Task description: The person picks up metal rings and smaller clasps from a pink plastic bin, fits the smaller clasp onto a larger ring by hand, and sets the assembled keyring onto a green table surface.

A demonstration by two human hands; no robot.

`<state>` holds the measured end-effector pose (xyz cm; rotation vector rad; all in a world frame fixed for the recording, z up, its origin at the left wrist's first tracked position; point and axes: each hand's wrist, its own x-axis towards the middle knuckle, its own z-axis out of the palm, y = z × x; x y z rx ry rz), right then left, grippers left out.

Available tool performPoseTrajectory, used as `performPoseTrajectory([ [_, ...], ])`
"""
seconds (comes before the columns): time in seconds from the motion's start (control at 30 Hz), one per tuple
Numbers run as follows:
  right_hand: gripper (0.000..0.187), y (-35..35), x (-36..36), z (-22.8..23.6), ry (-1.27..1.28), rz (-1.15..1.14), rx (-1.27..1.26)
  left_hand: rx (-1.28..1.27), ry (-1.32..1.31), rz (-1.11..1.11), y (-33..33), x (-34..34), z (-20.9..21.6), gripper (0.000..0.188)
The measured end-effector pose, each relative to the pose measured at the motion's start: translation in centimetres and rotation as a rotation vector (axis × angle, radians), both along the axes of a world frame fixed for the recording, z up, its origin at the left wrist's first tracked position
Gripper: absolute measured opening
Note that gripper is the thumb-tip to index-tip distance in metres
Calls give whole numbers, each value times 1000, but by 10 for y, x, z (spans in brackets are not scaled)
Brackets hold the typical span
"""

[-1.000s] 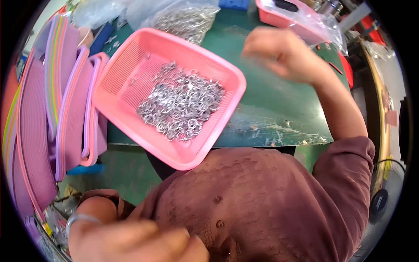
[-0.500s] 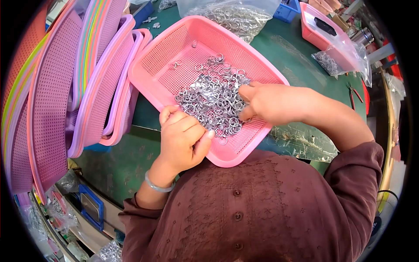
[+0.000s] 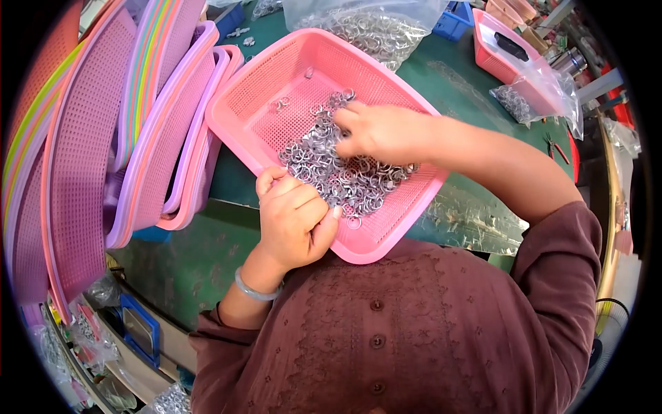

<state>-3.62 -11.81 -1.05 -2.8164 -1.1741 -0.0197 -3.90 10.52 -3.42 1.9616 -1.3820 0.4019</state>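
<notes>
My left hand (image 3: 293,221) is closed around the near left rim of a pink perforated plastic basket (image 3: 386,241), its thumb lying along the edge. The basket sits askew in front of me, over the front edge of the table. Inside lies a heap of small silvery metal rings (image 3: 348,190); some seem to have small attached parts. My right hand (image 3: 379,131) reaches in from the right with bent fingers dug into the upper part of the heap. Its fingertips are partly hidden, and I cannot make out what they hold. A few loose pieces (image 3: 281,104) lie apart from the heap.
Stacked purple, pink and multicoloured baskets (image 3: 83,145) crowd the left. Beyond the basket stands a clear bag of metal rings (image 3: 372,31). Another pink basket (image 3: 486,52), a blue bin (image 3: 453,19) and red-handled pliers (image 3: 554,147) are on the green table (image 3: 448,90).
My right hand has moved left and slightly farther away across the heap, and rings now show where it was at the right. The left hand keeps its hold on the rim.
</notes>
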Motion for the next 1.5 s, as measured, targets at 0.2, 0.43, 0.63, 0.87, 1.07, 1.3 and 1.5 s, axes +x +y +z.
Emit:
performPoseTrajectory([
  [0.2, 38, -10, 67, -7, -88, -255, 146, -14, 4, 6, -2, -1, -2, 13],
  [0.43, 46, 7, 12, 0, 236, 7, 137, -27, 3, 19, -1, -1, -1, 12],
  [0.63, 32, -4, -35, 34, 368, -11, -151, -42, 9, 11, -1, 0, -3, 16],
  [0.87, 23, 2, -31, 27, 567, 7, -95, -61, 8, 18, -3, 0, -6, 20],
  [1.07, 17, 14, -10, -1, 163, 5, 65, -90, 6, 0, -4, 0, -6, 21],
  [1.3, 36, 15, 65, -5, -122, -194, 129, -46, -1, -5, -2, 1, -4, 20],
  [1.5, 21, 32, 50, -7, 55, -105, 280, -26, -1, 3, -2, 0, -4, 16],
])
